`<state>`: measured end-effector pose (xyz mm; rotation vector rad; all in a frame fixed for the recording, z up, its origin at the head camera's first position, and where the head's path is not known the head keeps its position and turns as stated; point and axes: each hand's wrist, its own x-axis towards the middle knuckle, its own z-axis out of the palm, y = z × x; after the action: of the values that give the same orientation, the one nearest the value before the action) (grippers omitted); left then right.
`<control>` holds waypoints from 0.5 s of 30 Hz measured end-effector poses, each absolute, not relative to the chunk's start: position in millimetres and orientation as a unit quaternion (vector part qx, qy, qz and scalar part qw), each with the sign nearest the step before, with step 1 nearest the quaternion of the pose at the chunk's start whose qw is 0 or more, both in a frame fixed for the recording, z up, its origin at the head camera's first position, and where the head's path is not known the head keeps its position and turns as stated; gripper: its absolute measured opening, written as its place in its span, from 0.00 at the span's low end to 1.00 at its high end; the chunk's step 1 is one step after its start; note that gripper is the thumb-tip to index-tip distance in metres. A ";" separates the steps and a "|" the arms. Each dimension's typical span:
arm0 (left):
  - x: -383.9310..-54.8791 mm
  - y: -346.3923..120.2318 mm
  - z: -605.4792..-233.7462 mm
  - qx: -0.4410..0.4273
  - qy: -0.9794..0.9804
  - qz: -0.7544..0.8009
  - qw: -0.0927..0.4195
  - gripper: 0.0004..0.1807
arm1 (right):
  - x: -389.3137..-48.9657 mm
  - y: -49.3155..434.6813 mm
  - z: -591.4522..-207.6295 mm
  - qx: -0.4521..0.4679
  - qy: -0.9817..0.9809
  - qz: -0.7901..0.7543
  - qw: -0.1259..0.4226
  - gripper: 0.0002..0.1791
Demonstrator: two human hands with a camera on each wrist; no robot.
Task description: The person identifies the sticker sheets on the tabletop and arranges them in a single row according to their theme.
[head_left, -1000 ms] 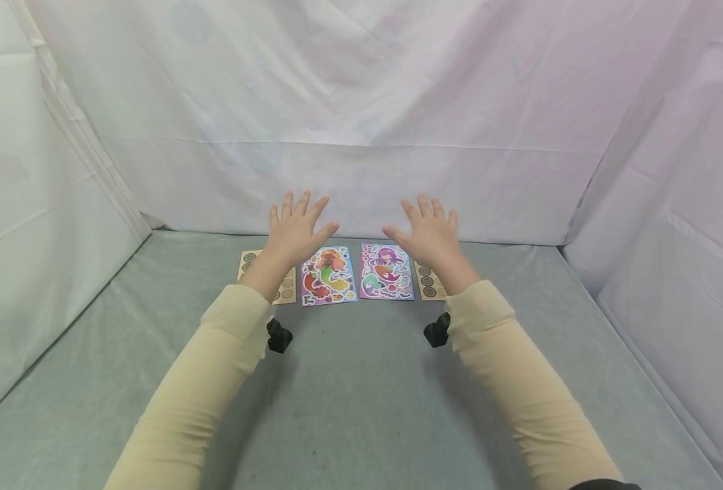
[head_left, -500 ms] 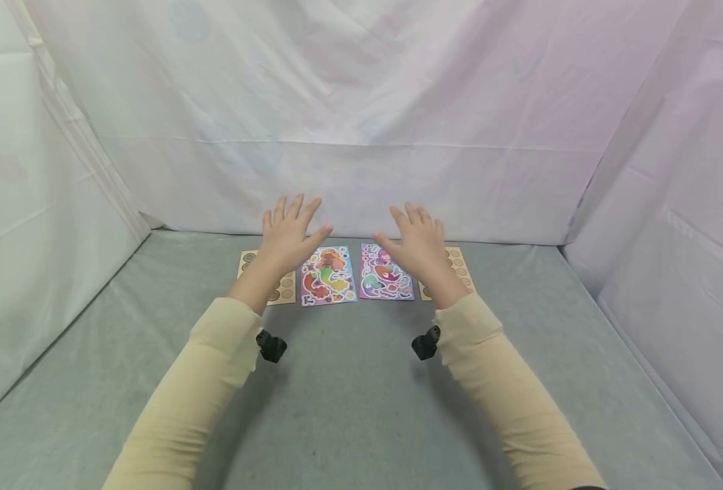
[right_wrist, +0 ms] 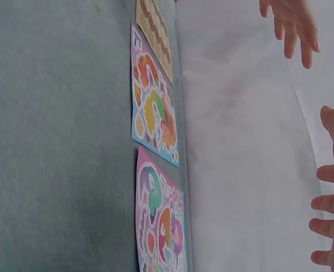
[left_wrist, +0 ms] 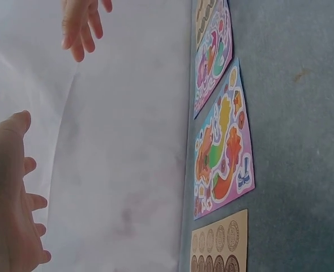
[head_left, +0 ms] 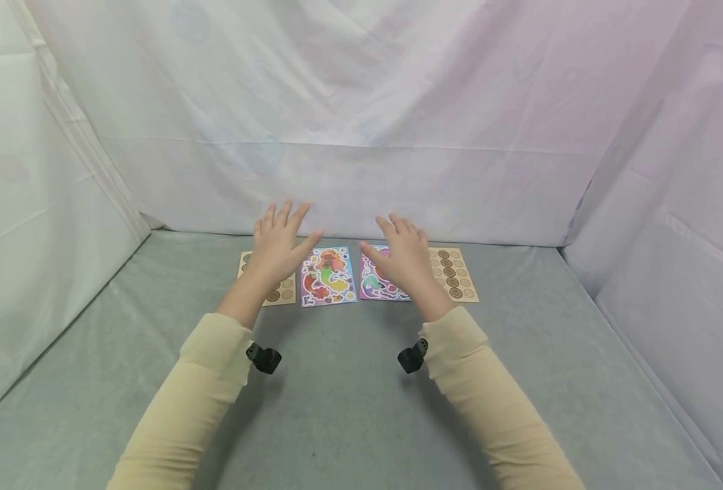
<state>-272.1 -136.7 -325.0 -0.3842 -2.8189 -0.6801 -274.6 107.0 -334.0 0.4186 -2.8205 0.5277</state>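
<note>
Four flat sheets lie in a row on the grey table. At the left is a tan sheet with round seal stickers [head_left: 286, 292], partly hidden by my left hand [head_left: 275, 248]. Beside it lies a blue-edged mermaid sticker sheet [head_left: 328, 275]. A purple-pink mermaid sticker sheet [head_left: 373, 286] is partly covered by my right hand [head_left: 402, 257]. On the far right rests a second tan seal sticker sheet [head_left: 456, 275]. Both hands hover above the sheets with fingers spread, holding nothing; the wrist views show them apart from the table.
The grey cloth table [head_left: 349, 408] stretches in front of the sheets. A white curtain [head_left: 361, 170] hangs right behind them, with more white cloth at the left and right sides. Small black cameras [head_left: 264, 358] sit at the wrists.
Both hands have drifted left and slightly back toward the person. The right tan sheet is now more uncovered, and the purple-pink sheet more covered. The sheets have stayed put.
</note>
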 end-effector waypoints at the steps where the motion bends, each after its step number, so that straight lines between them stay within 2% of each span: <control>1: -271.6 -138.1 -325.8 -0.131 -0.957 -0.234 0.109 0.40 | -274.2 105.8 -334.8 0.144 -0.965 0.185 0.120 0.42; 15: -262.7 -158.4 -337.4 -0.120 -0.941 -0.289 0.127 0.39 | -263.2 85.5 -349.4 0.158 -0.958 0.206 0.122 0.39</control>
<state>-262.7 -158.4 -337.4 -0.3494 -2.7394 -0.8412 -263.2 85.5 -349.4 0.4611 -2.7952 0.6023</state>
